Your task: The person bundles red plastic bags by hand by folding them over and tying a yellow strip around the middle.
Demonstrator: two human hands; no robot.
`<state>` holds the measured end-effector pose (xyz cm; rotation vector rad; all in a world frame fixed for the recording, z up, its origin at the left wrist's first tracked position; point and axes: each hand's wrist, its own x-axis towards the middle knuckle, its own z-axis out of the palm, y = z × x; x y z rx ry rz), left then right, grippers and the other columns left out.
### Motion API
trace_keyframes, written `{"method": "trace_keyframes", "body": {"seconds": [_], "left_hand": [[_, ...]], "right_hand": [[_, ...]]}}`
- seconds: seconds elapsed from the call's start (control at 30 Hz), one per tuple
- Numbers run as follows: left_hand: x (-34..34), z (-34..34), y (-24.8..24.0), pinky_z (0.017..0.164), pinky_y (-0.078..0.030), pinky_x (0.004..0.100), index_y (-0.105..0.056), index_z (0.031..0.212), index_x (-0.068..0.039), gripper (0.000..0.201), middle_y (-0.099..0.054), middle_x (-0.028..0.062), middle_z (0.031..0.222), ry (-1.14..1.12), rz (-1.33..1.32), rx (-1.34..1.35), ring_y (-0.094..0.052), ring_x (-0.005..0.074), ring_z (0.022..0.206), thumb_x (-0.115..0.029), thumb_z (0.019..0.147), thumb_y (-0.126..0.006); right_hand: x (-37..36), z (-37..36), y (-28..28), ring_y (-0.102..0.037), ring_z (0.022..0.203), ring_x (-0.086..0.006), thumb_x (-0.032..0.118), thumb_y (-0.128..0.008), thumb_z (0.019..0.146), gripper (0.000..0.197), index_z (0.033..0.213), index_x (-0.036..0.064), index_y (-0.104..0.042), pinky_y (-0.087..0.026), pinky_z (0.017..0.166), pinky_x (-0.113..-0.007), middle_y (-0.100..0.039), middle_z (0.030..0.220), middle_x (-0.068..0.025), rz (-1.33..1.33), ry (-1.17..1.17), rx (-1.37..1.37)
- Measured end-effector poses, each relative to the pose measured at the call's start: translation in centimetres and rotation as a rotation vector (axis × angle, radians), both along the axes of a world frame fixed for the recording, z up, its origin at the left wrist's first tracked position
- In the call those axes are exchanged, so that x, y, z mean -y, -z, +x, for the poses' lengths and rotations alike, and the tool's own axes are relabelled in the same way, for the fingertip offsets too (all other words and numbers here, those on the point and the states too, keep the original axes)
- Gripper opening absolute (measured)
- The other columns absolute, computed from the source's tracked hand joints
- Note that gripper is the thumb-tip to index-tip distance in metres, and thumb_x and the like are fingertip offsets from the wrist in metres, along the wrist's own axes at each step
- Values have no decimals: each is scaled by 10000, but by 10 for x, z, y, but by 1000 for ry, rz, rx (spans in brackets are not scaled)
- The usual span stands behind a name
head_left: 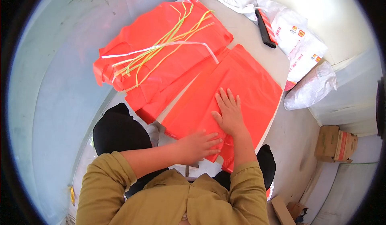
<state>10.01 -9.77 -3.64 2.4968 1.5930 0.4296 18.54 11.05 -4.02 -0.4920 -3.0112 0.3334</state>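
A flat, smooth stack of red plastic, looking like bags [255, 80], lies on the pale table in front of me. My right hand [230, 110] presses flat on its middle, fingers stretched and slightly apart. Nearer to me, my left hand [201, 145] reaches across to the stack's near edge, its fingers spread, a little blurred, with nothing in them. By the near right corner, the plastic is crumpled and partly under my right forearm. To the left is a second, more rumpled red plastic pile [132, 40], with several yellow-green and white strips [171, 36] strewn over it.
The pale tabletop [233, 20] shows around the red plastic. A black and red object [266, 29] rests at the far right table edge, beside white printed sacks [293, 36]. A cardboard box [331, 142] stands right, on the floor side. My black-clad knees flank the table's near end.
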Motion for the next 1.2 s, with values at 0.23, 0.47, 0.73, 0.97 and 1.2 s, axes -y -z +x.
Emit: {"method": "trace_keyframes", "body": {"seconds": [0.23, 0.47, 0.73, 0.97, 1.2], "left_hand": [[0, 0, 7, 1091, -334, 458, -503, 1457, -158, 684, -354, 55, 1593, 11, -63, 67, -287, 263, 1481, -327, 830, -717], [8, 6, 27, 1082, -334, 505, -508, 1418, -158, 593, -358, 52, 1588, 20, -52, 190, -282, 286, 1480, -320, 869, -660], [17, 14, 32, 1078, -323, 518, -435, 1505, -256, 547, -221, -46, 1660, 56, -111, 93, -139, 193, 1539, -385, 980, -520], [-6, -35, 1, 1113, -327, 548, -524, 1409, -156, 496, -565, 96, 1375, -118, -243, 982, -469, 306, 1326, -360, 959, -576], [27, -127, -36, 1168, -286, 515, -562, 1340, -23, 599, -429, 175, 1483, -1259, 200, 94, -304, 369, 1450, -315, 837, -703]], "right_hand": [[-25, -19, 8, -190, 1509, -364, 356, -637, 889, 651, 1474, 129, -465, -114, 1205, -585, -267, 1629, -121, 21, 73, -12], [-50, -35, 12, -157, 1514, -380, 368, -632, 896, 662, 1486, 125, -452, -81, 1209, -583, -247, 1636, -123, -4, 121, -57], [-45, -39, 11, -128, 1521, -368, 381, -611, 921, 639, 1485, 127, -451, -70, 1213, -581, -221, 1645, -112, -15, 212, -21], [-37, -37, 7, -185, 1506, -368, 378, -629, 911, 644, 1474, 119, -452, -96, 1184, -638, -272, 1623, -121, 139, 269, 35], [4, 3, -5, -319, 1438, -378, 253, -580, 954, 510, 1418, 60, -497, -172, 1166, -624, -415, 1537, -139, 149, 207, -196]]}}
